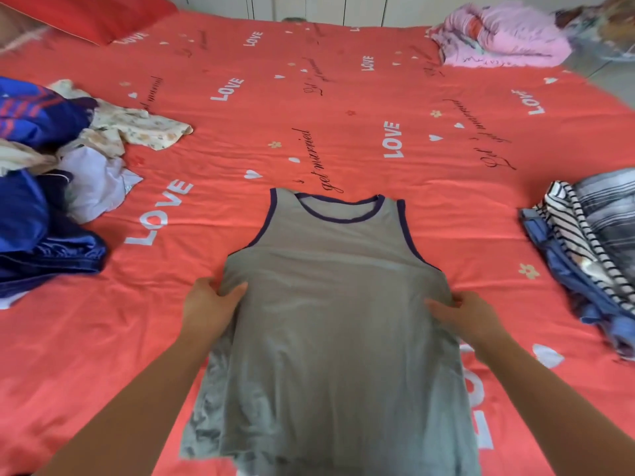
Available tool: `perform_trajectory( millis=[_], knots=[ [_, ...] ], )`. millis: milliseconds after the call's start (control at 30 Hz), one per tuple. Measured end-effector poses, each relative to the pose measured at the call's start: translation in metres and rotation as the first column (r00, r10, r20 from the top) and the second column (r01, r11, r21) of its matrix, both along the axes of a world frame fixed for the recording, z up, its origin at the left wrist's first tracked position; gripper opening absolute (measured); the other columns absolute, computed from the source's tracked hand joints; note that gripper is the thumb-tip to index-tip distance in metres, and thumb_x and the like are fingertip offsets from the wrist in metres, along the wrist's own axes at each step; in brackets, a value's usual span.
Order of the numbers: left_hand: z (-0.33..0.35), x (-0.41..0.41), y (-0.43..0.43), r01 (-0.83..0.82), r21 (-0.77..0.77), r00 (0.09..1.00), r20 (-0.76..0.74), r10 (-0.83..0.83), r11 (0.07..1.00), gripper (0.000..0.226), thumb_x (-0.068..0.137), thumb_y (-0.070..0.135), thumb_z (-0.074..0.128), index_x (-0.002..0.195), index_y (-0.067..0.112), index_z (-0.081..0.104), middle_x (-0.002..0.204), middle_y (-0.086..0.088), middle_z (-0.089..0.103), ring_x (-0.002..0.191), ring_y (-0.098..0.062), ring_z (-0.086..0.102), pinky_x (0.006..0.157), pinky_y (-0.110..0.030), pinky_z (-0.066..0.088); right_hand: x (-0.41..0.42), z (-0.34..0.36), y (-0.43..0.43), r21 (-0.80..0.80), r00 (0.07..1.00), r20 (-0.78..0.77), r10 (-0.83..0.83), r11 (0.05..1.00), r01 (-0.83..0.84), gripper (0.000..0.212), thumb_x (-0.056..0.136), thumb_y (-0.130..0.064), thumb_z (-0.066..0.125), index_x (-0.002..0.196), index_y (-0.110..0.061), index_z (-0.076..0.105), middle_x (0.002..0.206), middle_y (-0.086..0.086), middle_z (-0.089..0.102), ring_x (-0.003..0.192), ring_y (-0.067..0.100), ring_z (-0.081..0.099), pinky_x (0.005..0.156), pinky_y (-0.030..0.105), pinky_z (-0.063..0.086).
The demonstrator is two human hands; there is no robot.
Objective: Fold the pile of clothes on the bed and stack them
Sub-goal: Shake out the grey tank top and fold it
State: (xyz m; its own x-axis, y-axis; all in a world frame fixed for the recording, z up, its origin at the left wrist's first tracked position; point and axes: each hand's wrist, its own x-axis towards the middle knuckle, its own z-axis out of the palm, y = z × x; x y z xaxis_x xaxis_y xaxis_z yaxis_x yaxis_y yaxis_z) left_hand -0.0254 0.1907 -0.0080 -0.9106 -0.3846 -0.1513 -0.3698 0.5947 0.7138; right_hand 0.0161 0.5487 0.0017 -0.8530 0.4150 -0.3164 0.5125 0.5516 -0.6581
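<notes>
Bedsheet (343, 108) reads "LOVE" in white; "get married" in black script.

A grey vest (330, 304) with dark blue trim lies flat on the red bed (343, 108), neck away from the person. The left hand (209, 304) pinches the vest's left edge just below the armhole; the right hand (464, 314) pinches its right edge at the same height. Left of the vest sits an unfolded pile (51, 176) of clothes. Right of the vest lies a folded stack (591, 242). Far beyond the vest, to the right, lies a pink bundle (501, 36).
</notes>
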Motion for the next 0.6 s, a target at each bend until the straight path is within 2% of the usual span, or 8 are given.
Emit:
perform_trajectory(
  millis=[67,167,233,300,367,433,533,600],
  knots=[
    [0.004,0.015,-0.003,0.071,-0.048,0.997,0.026,-0.07,0.996,0.039,0.082,0.019,0.069,0.109,-0.006,0.059,0.106,-0.023,0.065,0.099,-0.037,0.059,0.08,-0.037,0.042,0.018,0.002,-0.004,-0.004,0.999,0.044,0.028,1.0,-0.028,0.02,0.079,-0.019,0.07,0.09,-0.005,0.062,0.085,0.01,0.065,0.082,0.028,0.061,0.069,0.033,0.043],
    [0.011,0.028,-0.022,-0.078,-0.004,0.997,-0.008,0.078,0.997,0.033,0.082,0.014,0.067,0.11,-0.003,0.062,0.106,-0.024,0.065,0.1,-0.038,0.06,0.082,-0.038,0.044,0.036,0.007,0.009,0.033,0.998,-0.01,-0.068,0.997,0.068,0.019,0.083,-0.013,0.065,0.097,-0.001,0.063,0.09,0.017,0.065,0.09,0.033,0.061,0.071,0.033,0.042],
    [0.01,0.038,-0.035,-0.176,0.085,0.984,0.013,0.175,0.981,0.035,0.08,0.019,0.07,0.11,0.001,0.063,0.103,-0.024,0.066,0.096,-0.038,0.063,0.082,-0.042,0.051,0.049,0.009,0.016,-0.076,0.991,-0.031,-0.129,0.989,0.127,0.014,0.084,-0.015,0.065,0.091,-0.003,0.063,0.085,0.019,0.064,0.077,0.031,0.063,0.072,0.039,0.052],
    [0.004,0.051,-0.039,-0.183,0.148,0.983,0.045,0.178,0.972,0.041,0.077,0.029,0.073,0.107,0.002,0.063,0.1,-0.023,0.067,0.092,-0.037,0.064,0.081,-0.048,0.053,0.066,0.007,0.013,-0.259,0.987,-0.007,-0.159,0.954,0.151,0.015,0.087,-0.016,0.064,0.078,-0.004,0.06,0.067,0.012,0.058,0.052,0.017,0.056,0.057,0.029,0.053],
    [0.003,0.067,-0.035,-0.161,0.167,0.987,0.046,0.155,0.973,0.047,0.076,0.038,0.073,0.103,0.001,0.062,0.095,-0.022,0.068,0.09,-0.036,0.065,0.081,-0.048,0.053,0.087,0.001,0.003,-0.297,0.992,-0.006,-0.124,0.948,0.117,0.022,0.087,-0.017,0.063,0.077,0.002,0.063,0.06,0.007,0.058,0.05,0.014,0.052,0.052,0.025,0.046],
    [0.006,0.085,-0.027,-0.123,0.185,0.992,0.044,0.116,0.975,0.05,0.074,0.04,0.075,0.101,0.0,0.061,0.094,-0.022,0.068,0.09,-0.036,0.065,0.081,-0.046,0.053,0.107,-0.001,-0.009,-0.232,0.999,-0.018,-0.045,0.972,0.04,0.017,0.084,-0.018,0.067,0.074,-0.004,0.069,0.064,0.004,0.066,0.057,0.016,0.059,0.059,0.029,0.048],
    [0.005,0.109,-0.023,-0.066,0.169,0.996,0.071,0.054,0.983,0.054,0.076,0.021,0.075,0.119,-0.004,0.053,0.109,-0.022,0.063,0.1,-0.035,0.061,0.083,-0.04,0.048,0.126,-0.003,-0.017,-0.272,0.999,0.019,0.032,0.962,-0.025,0.012,0.082,-0.005,0.065,0.072,-0.011,0.068,0.063,-0.002,0.067,0.052,0.008,0.061,0.05,0.02,0.048],
    [0.004,0.12,-0.028,-0.102,0.216,0.995,0.045,0.094,0.971,0.051,0.081,0.012,0.069,0.125,-0.003,0.048,0.11,-0.026,0.062,0.093,-0.034,0.061,0.08,-0.042,0.048,0.135,-0.002,-0.012,-0.203,1.0,-0.01,0.028,0.979,-0.029,0.014,0.086,-0.004,0.059,0.073,-0.002,0.066,0.06,0.002,0.06,0.05,0.013,0.053,0.047,0.02,0.038]
  ],
)
